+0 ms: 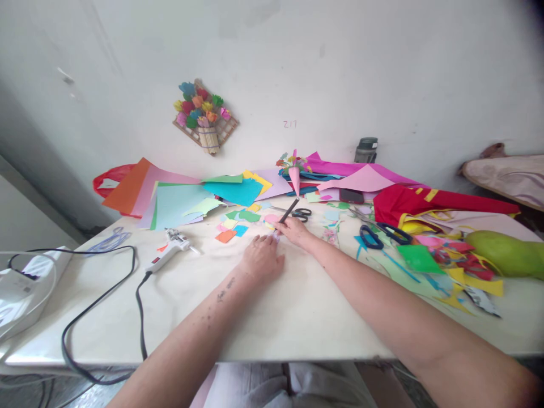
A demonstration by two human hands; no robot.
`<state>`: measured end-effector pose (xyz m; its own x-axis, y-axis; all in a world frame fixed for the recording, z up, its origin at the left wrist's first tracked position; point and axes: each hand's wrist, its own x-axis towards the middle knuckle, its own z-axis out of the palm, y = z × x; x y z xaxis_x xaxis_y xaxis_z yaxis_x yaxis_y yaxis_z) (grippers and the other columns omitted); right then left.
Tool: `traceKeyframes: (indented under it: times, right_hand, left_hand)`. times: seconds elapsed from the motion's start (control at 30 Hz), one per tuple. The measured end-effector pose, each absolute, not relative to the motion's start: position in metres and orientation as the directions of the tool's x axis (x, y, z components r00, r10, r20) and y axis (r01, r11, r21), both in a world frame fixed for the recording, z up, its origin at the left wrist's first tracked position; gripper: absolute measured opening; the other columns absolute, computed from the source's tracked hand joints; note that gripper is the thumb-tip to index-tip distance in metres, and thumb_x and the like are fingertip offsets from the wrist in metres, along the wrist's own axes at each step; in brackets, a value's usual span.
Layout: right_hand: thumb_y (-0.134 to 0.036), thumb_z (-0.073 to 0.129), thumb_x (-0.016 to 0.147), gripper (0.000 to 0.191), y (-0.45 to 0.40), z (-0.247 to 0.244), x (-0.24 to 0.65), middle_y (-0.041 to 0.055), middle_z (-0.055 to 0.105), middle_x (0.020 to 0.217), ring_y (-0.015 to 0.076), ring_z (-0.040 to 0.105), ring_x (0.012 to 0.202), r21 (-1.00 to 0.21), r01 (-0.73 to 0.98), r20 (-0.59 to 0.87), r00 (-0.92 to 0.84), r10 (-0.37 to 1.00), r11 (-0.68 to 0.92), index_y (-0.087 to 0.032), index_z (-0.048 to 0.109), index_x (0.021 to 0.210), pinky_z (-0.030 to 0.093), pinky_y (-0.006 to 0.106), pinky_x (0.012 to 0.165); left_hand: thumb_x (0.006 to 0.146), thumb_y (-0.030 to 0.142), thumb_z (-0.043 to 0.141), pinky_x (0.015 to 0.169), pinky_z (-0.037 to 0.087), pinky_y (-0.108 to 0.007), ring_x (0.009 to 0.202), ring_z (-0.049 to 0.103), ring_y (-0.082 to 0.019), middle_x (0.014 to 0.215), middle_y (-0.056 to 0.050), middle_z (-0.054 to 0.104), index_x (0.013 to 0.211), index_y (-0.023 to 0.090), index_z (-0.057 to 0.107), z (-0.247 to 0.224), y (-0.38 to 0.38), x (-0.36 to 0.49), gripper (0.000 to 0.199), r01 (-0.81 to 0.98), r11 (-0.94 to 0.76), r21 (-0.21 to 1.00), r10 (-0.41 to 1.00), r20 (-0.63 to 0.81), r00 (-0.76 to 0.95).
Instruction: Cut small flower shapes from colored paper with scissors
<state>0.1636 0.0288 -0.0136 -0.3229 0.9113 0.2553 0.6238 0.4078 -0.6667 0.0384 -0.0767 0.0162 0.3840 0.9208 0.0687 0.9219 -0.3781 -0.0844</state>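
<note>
My right hand point(293, 231) is closed round a black pen point(289, 209), which slants up and away from the fingers. Beside it my left hand point(262, 256) rests low on the table, fingers bent together. A small pale lilac piece of paper point(276, 237) shows at its fingertips, partly hidden by both hands. Just beyond the hands lies a pink paper circle point(271, 219). Small cut pieces in green point(249, 216), orange point(226, 236) and blue point(241, 230) lie to the left. Black-handled scissors point(302, 212) lie behind my right hand.
A glue gun point(164, 255) with a black cord lies left, near a power strip point(34, 289). Coloured sheets point(182, 198) and a pink paper cone with flowers point(294, 177) stand at the back. Blue-handled scissors point(372, 237), paper scraps point(419, 258) and a green fruit point(501, 252) lie right.
</note>
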Motion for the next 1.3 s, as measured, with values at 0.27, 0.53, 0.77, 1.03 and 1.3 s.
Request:
traceKeyframes:
  times: [0.27,0.53,0.77,1.03,1.3]
  right_hand:
    - [-0.034,0.052,0.093,0.028,0.0277,-0.0122,0.1636,0.0074,0.075,0.077,0.0171,0.070,0.078,-0.671,0.621,0.250,-0.325,0.912,0.405,-0.013,0.071,0.093,0.049,0.023,0.071]
    - [-0.033,0.053,0.093,0.026,0.0266,-0.0117,0.1634,0.0068,0.075,0.077,0.0163,0.070,0.078,-0.670,0.615,0.254,-0.337,0.907,0.416,-0.013,0.070,0.094,0.048,0.022,0.071]
    - [-0.035,0.052,0.093,0.028,0.0275,-0.0132,0.1638,0.0063,0.075,0.075,0.0170,0.070,0.077,-0.668,0.616,0.260,-0.333,0.906,0.418,-0.014,0.071,0.092,0.049,0.023,0.070]
    - [-0.035,0.052,0.093,0.027,0.0273,-0.0130,0.1643,0.0063,0.075,0.076,0.0170,0.070,0.079,-0.670,0.607,0.273,-0.334,0.902,0.428,-0.015,0.071,0.092,0.049,0.023,0.072]
    - [-0.034,0.052,0.093,0.027,0.0260,-0.0110,0.1638,0.0066,0.075,0.077,0.0174,0.070,0.080,-0.660,0.630,0.251,-0.329,0.910,0.410,-0.015,0.071,0.091,0.048,0.023,0.072]
  left_hand:
    - [0.090,0.031,0.041,0.113,0.030,-0.042,0.127,0.052,-0.027,0.132,-0.018,0.059,0.130,0.010,0.053,0.0144,-0.0758,0.0370,0.048,0.919,-0.386,-0.087,0.916,0.086,0.393]
    - [0.090,0.030,0.042,0.113,0.031,-0.042,0.127,0.052,-0.026,0.132,-0.017,0.059,0.131,0.012,0.053,0.0138,-0.0757,0.0365,0.047,0.917,-0.389,-0.087,0.914,0.091,0.396]
    - [0.091,0.030,0.042,0.114,0.030,-0.042,0.128,0.051,-0.027,0.132,-0.019,0.059,0.131,0.008,0.053,0.0163,-0.0764,0.0377,0.047,0.921,-0.381,-0.079,0.920,0.073,0.386]
    - [0.090,0.030,0.043,0.113,0.031,-0.042,0.127,0.052,-0.027,0.129,-0.018,0.061,0.131,0.010,0.053,0.0157,-0.0765,0.0371,0.046,0.921,-0.382,-0.072,0.918,0.086,0.387]
    - [0.089,0.028,0.041,0.113,0.031,-0.043,0.126,0.053,-0.027,0.129,-0.019,0.061,0.131,0.008,0.053,0.0129,-0.0739,0.0361,0.048,0.915,-0.394,-0.091,0.912,0.084,0.401]
